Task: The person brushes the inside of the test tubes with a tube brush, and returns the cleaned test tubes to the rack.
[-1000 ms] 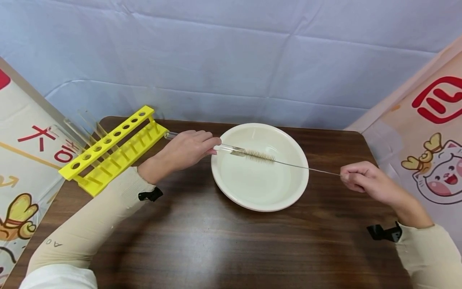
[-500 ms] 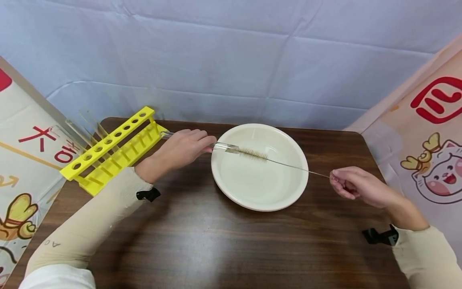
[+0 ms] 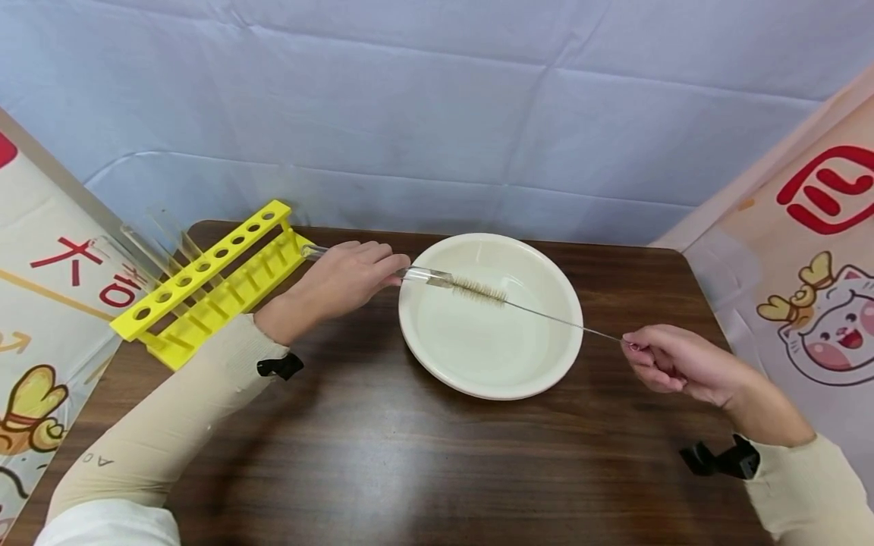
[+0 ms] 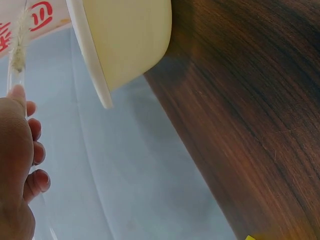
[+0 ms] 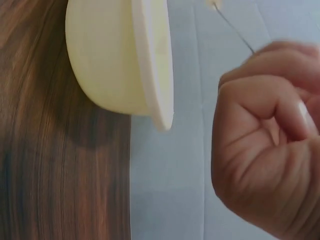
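Glass tube (image 3: 430, 277), mouth above the basin (image 3: 488, 392), looks light, slippery, breakable, best held mid-length, where left fingers (image 3: 391, 265) wrap it; right fingers (image 3: 652, 374) pinch the brush (image 3: 481, 291) by its springy-looking wire (image 3: 546, 315).

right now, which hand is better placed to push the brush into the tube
Probably the right hand: it pinches the brush by its wire, roughly in line with the tube, which the left hand grips.
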